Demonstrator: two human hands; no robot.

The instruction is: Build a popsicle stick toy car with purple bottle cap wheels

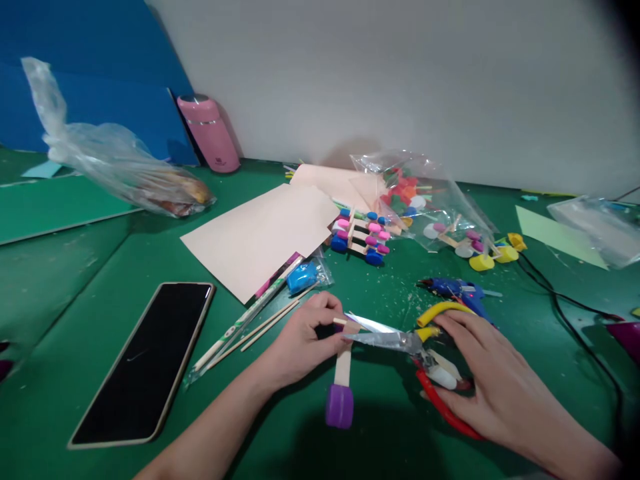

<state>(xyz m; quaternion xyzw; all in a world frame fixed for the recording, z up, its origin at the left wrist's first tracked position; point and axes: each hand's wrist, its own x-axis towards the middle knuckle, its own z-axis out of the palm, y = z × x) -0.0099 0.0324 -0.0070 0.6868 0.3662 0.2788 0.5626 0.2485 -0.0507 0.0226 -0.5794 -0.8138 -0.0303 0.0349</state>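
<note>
My right hand (480,373) holds scissors (400,339) by one yellow and one red handle. Their blades are apart and reach left to the fingertips of my left hand (310,333). That hand pinches a thin wooden stick (341,322) between the blades. Just below hangs or lies a flat wooden craft stick (343,367) with a purple piece (340,407) at its lower end; its upper end is partly hidden by the blades. Whether my left fingers also grip the craft stick is unclear.
A phone (145,363) lies at left, thin sticks (270,327) beside it. Behind are beige paper (265,233), a small wheeled model (360,237), a plastic bag (420,193) and a pink bottle (210,133). A blue glue gun (457,289) and black cable (575,333) lie at right.
</note>
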